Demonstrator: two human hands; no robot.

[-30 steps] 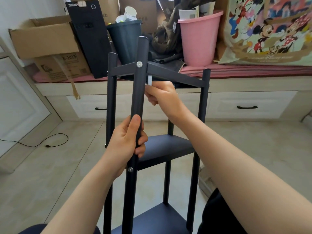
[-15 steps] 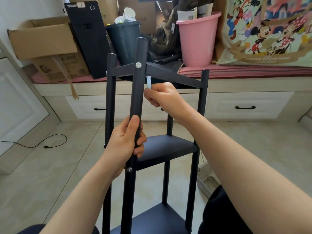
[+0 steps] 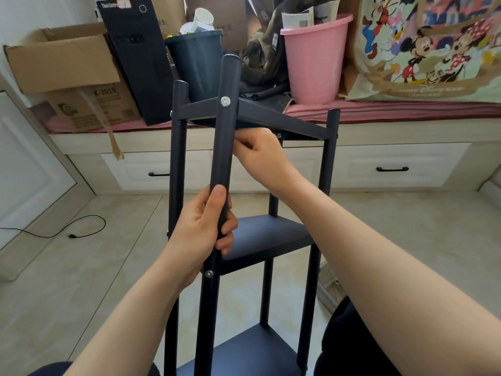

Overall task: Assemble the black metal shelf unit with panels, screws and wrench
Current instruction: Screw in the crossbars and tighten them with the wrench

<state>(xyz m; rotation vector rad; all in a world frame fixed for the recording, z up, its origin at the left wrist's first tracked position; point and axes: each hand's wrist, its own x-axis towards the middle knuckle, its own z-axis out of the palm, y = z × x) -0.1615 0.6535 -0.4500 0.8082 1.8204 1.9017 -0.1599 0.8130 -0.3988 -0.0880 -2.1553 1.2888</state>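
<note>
Head view: left hand (image 3: 202, 229) grips the black metal shelf unit's near post (image 3: 222, 158) — right hand (image 3: 261, 156) pinches something unseen beneath the top panel (image 3: 282, 122); best kept steady.

L hand (image 3: 202, 226) grips front post (image 3: 223, 147), R hand (image 3: 261, 156) curled under top panel (image 3: 279, 119), fingers hidden
</note>
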